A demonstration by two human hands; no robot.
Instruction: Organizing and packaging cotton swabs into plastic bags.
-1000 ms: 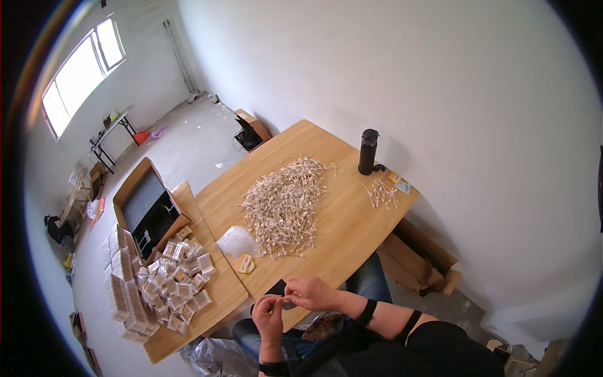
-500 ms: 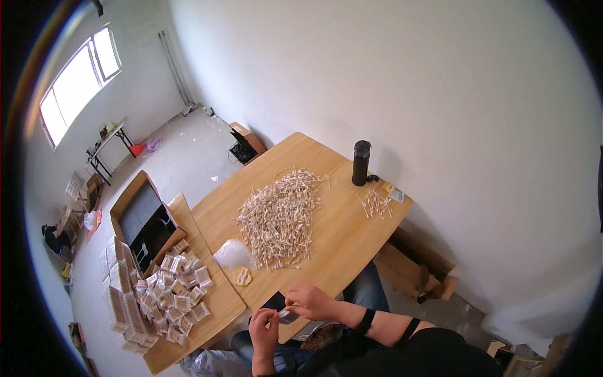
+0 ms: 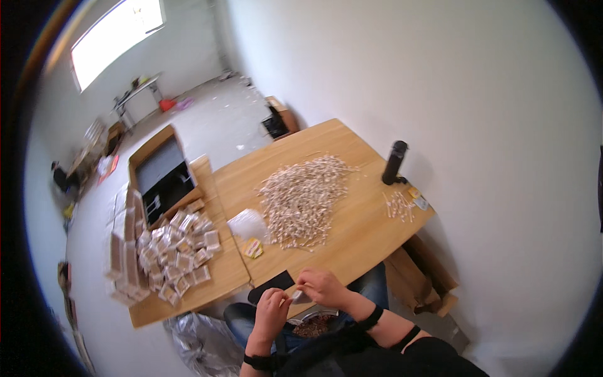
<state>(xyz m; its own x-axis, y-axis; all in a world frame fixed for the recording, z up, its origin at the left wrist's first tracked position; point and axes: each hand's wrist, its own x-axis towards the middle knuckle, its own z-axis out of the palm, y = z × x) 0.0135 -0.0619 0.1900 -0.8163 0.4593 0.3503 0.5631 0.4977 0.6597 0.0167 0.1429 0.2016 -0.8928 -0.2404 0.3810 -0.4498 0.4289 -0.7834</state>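
My left hand [image 3: 272, 313] and my right hand [image 3: 321, 288] meet at the near table edge, fingers pinched on a small clear plastic bag [image 3: 302, 297]. What the bag holds is too small to make out. Under and beside it lies a flat black piece [image 3: 272, 286]. Farther in, a big loose heap of cotton swabs [image 3: 304, 202] covers the middle of the table. Left of that heap are a stack of clear plastic bags [image 3: 247, 224] and a small yellow-and-white card [image 3: 253, 249].
Many small swab packs [image 3: 182, 256] lie left, beside stacked packs [image 3: 125, 254] and an open cardboard box [image 3: 164, 173]. A black bottle [image 3: 395, 162] and a few loose swabs [image 3: 399, 206] are at the right. A bowl of brown bits [image 3: 314, 324] sits below the table edge.
The whole view has shifted, so the table sits farther right and higher. Both hands stay together on the small bag, which is now tilted differently between the fingers.
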